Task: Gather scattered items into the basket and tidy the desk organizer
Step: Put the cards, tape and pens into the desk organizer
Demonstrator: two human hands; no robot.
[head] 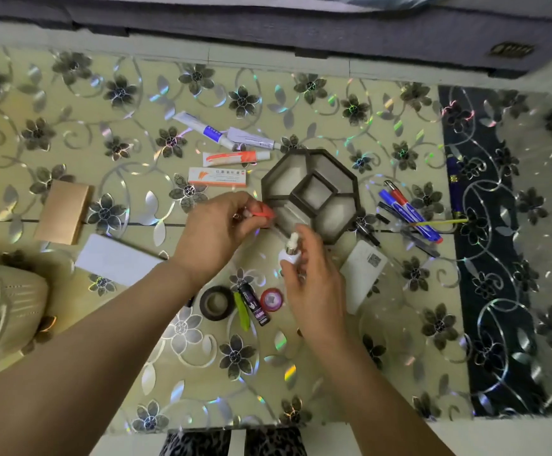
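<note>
A dark octagonal desk organizer [311,166] with several compartments stands mid-table. My left hand [215,225] pinches a small red-orange item [263,210] just left of the organizer's rim. My right hand [311,281] grips a small white dropper bottle [289,255], its tip pointing at the organizer's near compartment. A cream basket [15,304] with something green inside sits at the left edge. Ointment tubes [207,130] [235,158] and an orange-and-white box [217,177] lie left of the organizer. Pens and markers [409,210] lie to its right.
A tan box [62,212] and a white flat box [113,258] lie near the basket. A tape roll [217,302], a green strip, a purple tube [256,306] and a red round lid [272,299] sit between my arms. A white card [361,274] lies right of my right hand.
</note>
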